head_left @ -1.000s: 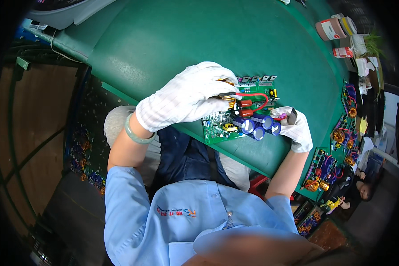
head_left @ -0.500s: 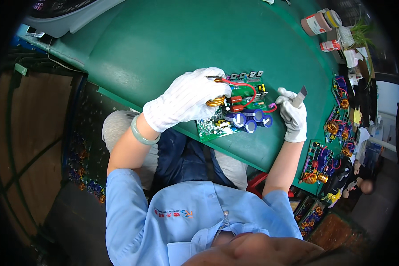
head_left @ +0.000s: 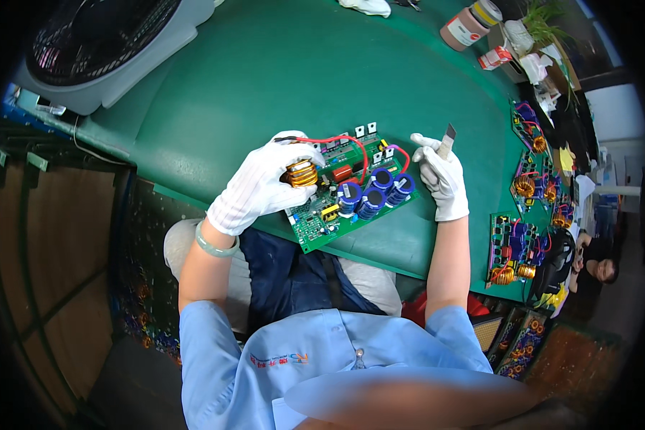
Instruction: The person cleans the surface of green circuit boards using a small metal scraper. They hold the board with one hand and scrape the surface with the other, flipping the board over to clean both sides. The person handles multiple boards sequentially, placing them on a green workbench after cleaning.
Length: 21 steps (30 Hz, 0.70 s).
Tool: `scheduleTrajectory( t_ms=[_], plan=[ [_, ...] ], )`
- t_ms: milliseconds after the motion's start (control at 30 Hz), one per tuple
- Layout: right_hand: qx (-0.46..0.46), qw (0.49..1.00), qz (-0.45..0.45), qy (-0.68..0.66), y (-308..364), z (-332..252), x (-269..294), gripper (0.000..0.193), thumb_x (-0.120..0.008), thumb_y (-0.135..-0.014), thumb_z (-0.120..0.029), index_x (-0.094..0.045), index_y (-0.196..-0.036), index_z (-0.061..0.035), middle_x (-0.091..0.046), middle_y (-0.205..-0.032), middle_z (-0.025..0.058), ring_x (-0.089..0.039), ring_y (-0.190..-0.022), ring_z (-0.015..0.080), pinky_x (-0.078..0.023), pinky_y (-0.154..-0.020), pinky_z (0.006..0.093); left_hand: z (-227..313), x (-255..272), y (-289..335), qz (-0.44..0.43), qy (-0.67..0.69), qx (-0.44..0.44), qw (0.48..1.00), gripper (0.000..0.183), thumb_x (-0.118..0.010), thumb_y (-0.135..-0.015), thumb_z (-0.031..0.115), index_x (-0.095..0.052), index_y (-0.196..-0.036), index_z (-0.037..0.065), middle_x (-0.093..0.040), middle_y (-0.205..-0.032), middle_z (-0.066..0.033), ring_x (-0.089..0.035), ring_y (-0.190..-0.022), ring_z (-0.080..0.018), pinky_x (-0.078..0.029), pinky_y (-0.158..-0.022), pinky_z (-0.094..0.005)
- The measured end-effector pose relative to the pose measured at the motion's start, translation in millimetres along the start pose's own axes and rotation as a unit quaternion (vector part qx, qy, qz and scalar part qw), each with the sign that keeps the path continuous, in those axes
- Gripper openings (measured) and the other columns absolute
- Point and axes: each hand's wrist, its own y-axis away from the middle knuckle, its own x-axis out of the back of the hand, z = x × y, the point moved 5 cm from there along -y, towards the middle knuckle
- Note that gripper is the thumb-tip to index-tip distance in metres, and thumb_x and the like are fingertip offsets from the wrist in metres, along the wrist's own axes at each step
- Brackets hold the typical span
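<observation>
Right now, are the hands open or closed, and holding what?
Left hand: closed on the copper-coloured coil.
Right hand: closed, holding a bladed tool.

The left glove (head_left: pixel 254 179) is matt, ribbed cloth. The coil (head_left: pixel 302 173) gleams as metal wire; the capacitors (head_left: pixel 371 204) look glossy, plastic-sleeved. The blade (head_left: pixel 450 132) is smooth metal, the surface (head_left: pixel 279 72) smooth with a soft sheen.

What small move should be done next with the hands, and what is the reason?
Perhaps the left hand should ease the circuit board slightly inward on the green table. It grips the copper coil, and the board's near corner appears to reach past the table edge. The right hand holds a flat grey tool clear of the board.
</observation>
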Motion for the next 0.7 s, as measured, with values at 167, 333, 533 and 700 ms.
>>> scheduleTrajectory(
  t_ms=[167,333,533,700],
  plan=[
    [0.103,0.993,0.033,-0.039,4.8,-7.0,-8.0,0.034,-0.055,-0.101,-0.018,-0.061,-0.125,0.0055,-0.067,-0.095,0.0096,-0.040,-0.051,0.0025,-0.032,-0.046,0.0180,-24.2,-14.0,5.6,-0.050,0.210,0.199,0.956,0.043,-0.073,-0.067,-0.002,-0.062,-0.108,0.006,-0.064,-0.110,-0.0061,-0.061,-0.107,-0.0175,-0.052,-0.093,-0.0341],
    [0.044,0.989,0.029,-0.138,21.9,13.9,-12.1,0.027,-0.061,-0.098,-0.020,-0.066,-0.114,0.0017,-0.067,-0.092,0.0055,-0.050,-0.061,0.0047,-0.035,-0.052,0.0199,-46.9,-41.4,16.8,-0.055,0.664,0.270,0.695,0.038,-0.064,-0.088,0.006,-0.056,-0.125,0.002,-0.065,-0.113,-0.0093,-0.065,-0.100,-0.0165,-0.056,-0.083,-0.0318],
    [0.038,0.995,-0.021,-0.086,33.4,-7.1,-43.0,0.028,-0.065,-0.094,-0.014,-0.066,-0.118,-0.0011,-0.067,-0.083,-0.0009,-0.041,-0.051,0.0010,-0.028,-0.046,0.0198,-67.0,-26.8,33.7,-0.042,0.435,0.180,0.881,0.041,-0.050,-0.098,0.006,-0.047,-0.139,0.001,-0.061,-0.130,-0.0173,-0.065,-0.112,-0.0290,-0.059,-0.090,-0.0451],
    [0.003,0.998,-0.012,-0.068,29.1,0.9,-37.8,0.035,-0.068,-0.091,-0.013,-0.065,-0.124,-0.0010,-0.066,-0.082,-0.0040,-0.037,-0.048,-0.0006,-0.024,-0.044,0.0188,-59.4,-23.1,34.7,0.004,0.385,0.185,0.904,0.040,-0.044,-0.103,0.023,-0.051,-0.136,0.001,-0.062,-0.129,-0.0184,-0.066,-0.108,-0.0343,-0.059,-0.088,-0.0480]
  ],
)
